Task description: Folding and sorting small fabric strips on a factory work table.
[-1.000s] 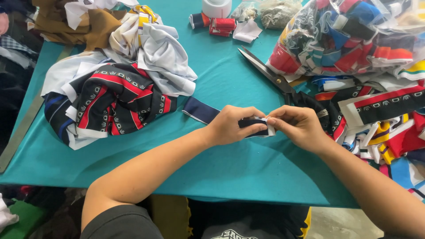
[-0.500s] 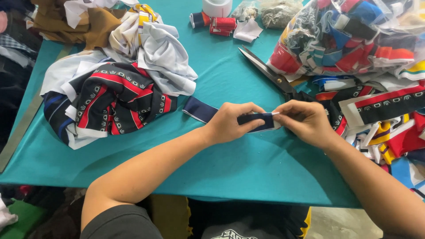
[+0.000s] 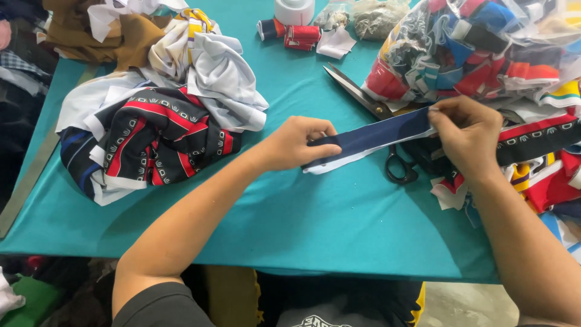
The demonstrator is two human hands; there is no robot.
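Hands have moved apart since a moment ago: left hand (image 3: 296,142) and right hand (image 3: 466,133) now stretch the navy fabric strip (image 3: 375,136) flat between them over the counter (image 3: 290,224), fingers pinched shut on each end. Scissors (image 3: 369,106) lie just beyond the strip; a bag of scraps (image 3: 472,48) sits past the right fingers, a striped garment pile (image 3: 151,139) left of the left fingers.

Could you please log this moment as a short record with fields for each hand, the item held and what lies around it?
left hand: grips one end of the navy fabric strip
right hand: pinches the strip's other end
strip: stretched out between both hands, above the table
scissors: lying on the teal table, partly under the strip
left side: heap of garments
right side: clear bag of fabric scraps
far edge: thread spools
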